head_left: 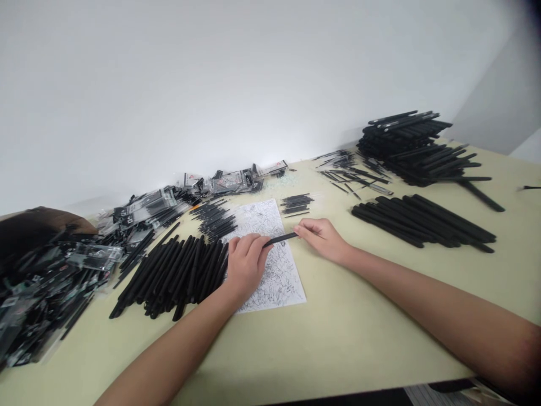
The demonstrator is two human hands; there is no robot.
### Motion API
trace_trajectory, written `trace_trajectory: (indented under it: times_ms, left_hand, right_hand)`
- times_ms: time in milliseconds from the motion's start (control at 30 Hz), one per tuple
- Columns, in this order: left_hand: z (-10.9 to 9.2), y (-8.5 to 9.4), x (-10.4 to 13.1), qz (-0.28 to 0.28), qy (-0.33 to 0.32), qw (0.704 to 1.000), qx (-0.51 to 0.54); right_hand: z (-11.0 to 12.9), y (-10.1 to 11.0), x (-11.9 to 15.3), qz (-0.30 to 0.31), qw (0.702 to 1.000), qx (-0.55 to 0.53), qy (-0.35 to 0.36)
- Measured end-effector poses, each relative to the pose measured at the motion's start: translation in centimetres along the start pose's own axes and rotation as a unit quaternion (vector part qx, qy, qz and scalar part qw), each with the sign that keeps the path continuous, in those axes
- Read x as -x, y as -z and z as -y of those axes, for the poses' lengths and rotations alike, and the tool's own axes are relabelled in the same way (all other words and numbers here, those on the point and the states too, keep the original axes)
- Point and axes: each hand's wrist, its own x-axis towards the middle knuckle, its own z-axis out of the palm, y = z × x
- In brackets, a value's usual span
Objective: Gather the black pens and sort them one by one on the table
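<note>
Head view: left hand (245,265) hides black stick's (282,238) end.

No text, brand, number or sign can be read anywhere in the view. Small white labels with dark marks are seen on the clear packets (160,204) heaped at the far left of the table, but they are too blurred to be made out. The sheet (276,282) is covered with a dense black pattern in which no letters can be told.
</note>
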Motion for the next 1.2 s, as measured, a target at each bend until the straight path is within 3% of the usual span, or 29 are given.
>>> trace_trajectory:
  times_ms: [333,567,667,800,900,967,1067,1133,1200]
  left_hand:
    - [0.1,0.2,-0.1,0.029,0.032,0.999,-0.022]
    - [-0.4,1.3,0.0,0.035,-0.013,0.992,-0.119]
    - [-0.8,2.1,-0.2,0.061,0.003,0.983,-0.171]
    - [-0.3,3.2,-0.8,0.099,0.081,0.964,-0.234]
    - [1.2,5.3,-1.3,0.105,0.175,0.948,-0.244]
    - [2.6,7.5,-1.2,0.107,0.258,0.923,-0.263]
    - [5.4,11.0,0.1,0.111,0.415,0.856,-0.288]
    - [7.4,12.5,1.5,0.104,0.456,0.838,-0.283]
    - [9.0,13.1,2.8,0.102,0.455,0.838,-0.284]
  right_hand:
    - [-0.3,-0.1,0.3,-0.009,1.0,-0.022,0.02]
    - [0.1,0.1,0.3,0.028,1.0,-0.012,-0.004]
    - [-0.4,-0.1,0.3,0.044,0.999,-0.009,-0.002]
    - [-1.4,-0.4,0.4,0.029,0.999,-0.031,-0.012]
    - [-1.7,-0.5,0.4,0.012,0.999,-0.046,-0.015]
    - [-1.5,-0.5,0.5,0.008,0.999,-0.053,-0.007]
    - [-1.2,-0.5,0.5,0.01,0.998,-0.057,0.011]
    - [-1.1,-0.5,0.6,0.011,0.998,-0.056,0.018]
    - [-1.0,-0.4,0.6,0.01,0.998,-0.058,0.018]
